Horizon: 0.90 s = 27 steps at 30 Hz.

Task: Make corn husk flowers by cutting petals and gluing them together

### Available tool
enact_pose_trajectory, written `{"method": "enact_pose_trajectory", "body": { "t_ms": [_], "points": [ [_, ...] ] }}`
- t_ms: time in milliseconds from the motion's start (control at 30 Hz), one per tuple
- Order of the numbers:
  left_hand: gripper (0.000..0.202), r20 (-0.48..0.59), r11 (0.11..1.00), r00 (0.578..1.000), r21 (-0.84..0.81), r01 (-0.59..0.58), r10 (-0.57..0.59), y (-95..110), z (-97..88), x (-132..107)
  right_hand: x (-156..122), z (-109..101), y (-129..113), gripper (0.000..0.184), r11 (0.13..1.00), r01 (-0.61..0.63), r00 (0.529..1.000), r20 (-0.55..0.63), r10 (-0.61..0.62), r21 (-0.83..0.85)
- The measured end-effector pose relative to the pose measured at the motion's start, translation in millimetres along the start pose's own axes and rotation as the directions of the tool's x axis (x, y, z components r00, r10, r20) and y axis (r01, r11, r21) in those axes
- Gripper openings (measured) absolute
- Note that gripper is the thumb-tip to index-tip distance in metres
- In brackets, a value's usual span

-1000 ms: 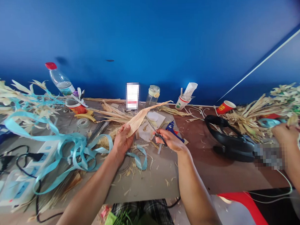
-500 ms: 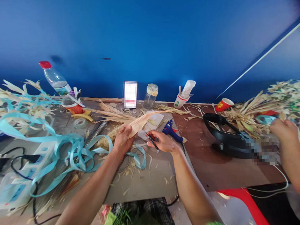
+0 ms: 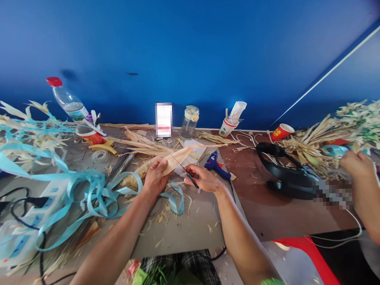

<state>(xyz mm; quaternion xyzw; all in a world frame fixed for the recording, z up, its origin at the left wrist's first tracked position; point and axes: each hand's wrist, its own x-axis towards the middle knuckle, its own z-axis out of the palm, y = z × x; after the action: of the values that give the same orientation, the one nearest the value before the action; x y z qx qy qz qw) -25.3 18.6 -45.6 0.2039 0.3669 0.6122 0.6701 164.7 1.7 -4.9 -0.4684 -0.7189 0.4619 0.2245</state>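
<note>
My left hand [image 3: 156,175] pinches a pale dried corn husk [image 3: 178,158], which stretches to the right in a long, narrow point. Black-handled scissors [image 3: 192,178] are in my right hand [image 3: 205,178], their thin blades pointing up and left against the husk. Whether the blades are parted is too fine to make out. Below my hands a light blue ribbon [image 3: 176,201] curls on the table. A blue glue gun [image 3: 216,164] lies just right of my right hand, and white paper [image 3: 195,152] lies partly under the husk.
Left are tangled ribbon [image 3: 95,191], a power strip [image 3: 51,197] and a red-capped bottle [image 3: 70,101]. Behind stand a phone-like screen [image 3: 163,118], a clear jar [image 3: 189,122] and cups [image 3: 228,126]. A black headset-like device [image 3: 288,187] and another person's hand [image 3: 357,163] are right.
Both hands keep nearly the same pose. The scissors and my right hand shift slightly left along the husk. The whole view moves a little.
</note>
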Motion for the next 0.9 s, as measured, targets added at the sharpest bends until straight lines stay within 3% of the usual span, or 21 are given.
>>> {"method": "enact_pose_trajectory", "body": {
  "t_ms": [900],
  "points": [
    [0.012,-0.010,0.995,1.000,0.099,-0.027,0.028,0.1,-0.7,0.3,2.0,3.3,4.3,0.035,1.000,0.004,1.000,0.021,-0.004,-0.019]
  ]
}}
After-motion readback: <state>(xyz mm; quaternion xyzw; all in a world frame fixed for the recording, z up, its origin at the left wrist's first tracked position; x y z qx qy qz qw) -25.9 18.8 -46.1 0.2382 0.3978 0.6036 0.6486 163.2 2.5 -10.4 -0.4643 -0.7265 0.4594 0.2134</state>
